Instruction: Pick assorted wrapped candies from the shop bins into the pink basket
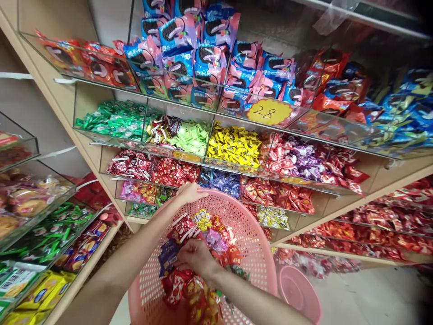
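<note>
My left hand (190,193) is closed over the far rim of a pink perforated plastic basket (267,253), which tilts toward me. Inside the basket lie mixed wrapped candies: dark red packets (185,227), a dark blue packet (168,258), yellow-and-white pieces (202,220), a pale purple piece (216,240) and red twisted wrappers (176,285). Down among them is my right hand (196,258), its fingers curled beside the dark blue packet. What those fingers hold, if anything, is hidden from view.
Clear-fronted shelf bins ahead hold green candies (118,118), yellow candies (235,144) and blue-pink cookie packets (177,34). A yellow "28" price tag (269,111) hangs there. More snack bins (37,230) flank the left. A pink bucket (299,293) stands on the floor at right.
</note>
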Available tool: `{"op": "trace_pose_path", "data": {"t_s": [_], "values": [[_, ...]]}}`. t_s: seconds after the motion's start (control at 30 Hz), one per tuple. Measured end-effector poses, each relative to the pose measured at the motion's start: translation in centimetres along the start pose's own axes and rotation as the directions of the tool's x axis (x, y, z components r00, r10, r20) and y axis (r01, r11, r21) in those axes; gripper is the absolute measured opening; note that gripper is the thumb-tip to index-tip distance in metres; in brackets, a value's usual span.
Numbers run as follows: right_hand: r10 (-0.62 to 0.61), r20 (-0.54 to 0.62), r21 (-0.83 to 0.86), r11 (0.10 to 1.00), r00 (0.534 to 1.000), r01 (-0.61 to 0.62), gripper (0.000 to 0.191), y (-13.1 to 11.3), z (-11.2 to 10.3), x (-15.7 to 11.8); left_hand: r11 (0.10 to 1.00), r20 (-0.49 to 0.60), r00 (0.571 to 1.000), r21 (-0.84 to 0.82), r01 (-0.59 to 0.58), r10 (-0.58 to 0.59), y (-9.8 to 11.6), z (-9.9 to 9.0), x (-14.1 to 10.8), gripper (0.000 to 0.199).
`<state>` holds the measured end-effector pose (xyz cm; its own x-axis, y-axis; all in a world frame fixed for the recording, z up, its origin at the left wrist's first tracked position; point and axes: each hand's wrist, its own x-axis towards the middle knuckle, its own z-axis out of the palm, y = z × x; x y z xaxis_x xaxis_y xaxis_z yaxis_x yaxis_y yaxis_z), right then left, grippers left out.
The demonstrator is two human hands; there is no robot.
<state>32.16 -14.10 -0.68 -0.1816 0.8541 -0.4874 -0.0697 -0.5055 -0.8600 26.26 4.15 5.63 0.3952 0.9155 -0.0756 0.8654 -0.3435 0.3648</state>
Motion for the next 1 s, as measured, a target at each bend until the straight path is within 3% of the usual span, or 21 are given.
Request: {"op": "trace_pose_path", "data": {"t_s": [0.1,0.2,0.3,0.4,0.67,0.8,0.9,1.0], "values": [[0.034,0.004,0.046,0.998,0.999,-0.034,0.029,0.4,1.3,0.0,1.000,0.004,1.000,-0.003,-0.009,0.009,0.4,-0.1,-0.1,0.054],[0.021,-0.031,-0.029,0.999,0.999,-0.022,0.015,0.6,2.1,0.1,1.000,0.018,0.999,-0.005,-0.028,0.028,1.1,-0.3,-0.1,0.054],[-0.086,-0.112,-0.250,0.967,0.990,0.056,0.019,0.9,2.2,0.0,0.999,0.027,0.999,0.001,-0.039,0.039,1.8,-0.5,-0.2,0.053],[-0.207,-0.114,-0.423,0.895,0.972,0.141,0.021,1.0,1.7,-0.3,0.999,0.031,0.999,0.009,-0.039,0.039,2.1,-0.5,-0.3,0.050],[-0.313,-0.127,-0.493,0.843,0.941,0.214,0.013,1.3,1.7,-0.6,0.999,0.024,0.999,0.020,-0.038,0.038,2.2,-0.5,-0.2,0.048],[-0.367,-0.150,-0.501,0.828,0.918,0.250,0.014,-0.5,1.3,-1.4,0.998,0.019,0.998,0.026,-0.057,0.056,2.0,-0.4,-0.1,0.049],[-0.479,-0.166,-0.523,0.784,0.862,0.335,0.015,-2.9,-0.3,-3.4,0.997,0.016,0.997,0.023,-0.073,0.072,1.7,-0.2,0.1,0.049],[-0.601,-0.282,-0.532,0.746,0.747,0.400,0.019,-4.8,-3.6,-6.6,0.997,0.014,0.997,0.020,-0.074,0.074,1.2,0.0,0.3,0.050]]}}
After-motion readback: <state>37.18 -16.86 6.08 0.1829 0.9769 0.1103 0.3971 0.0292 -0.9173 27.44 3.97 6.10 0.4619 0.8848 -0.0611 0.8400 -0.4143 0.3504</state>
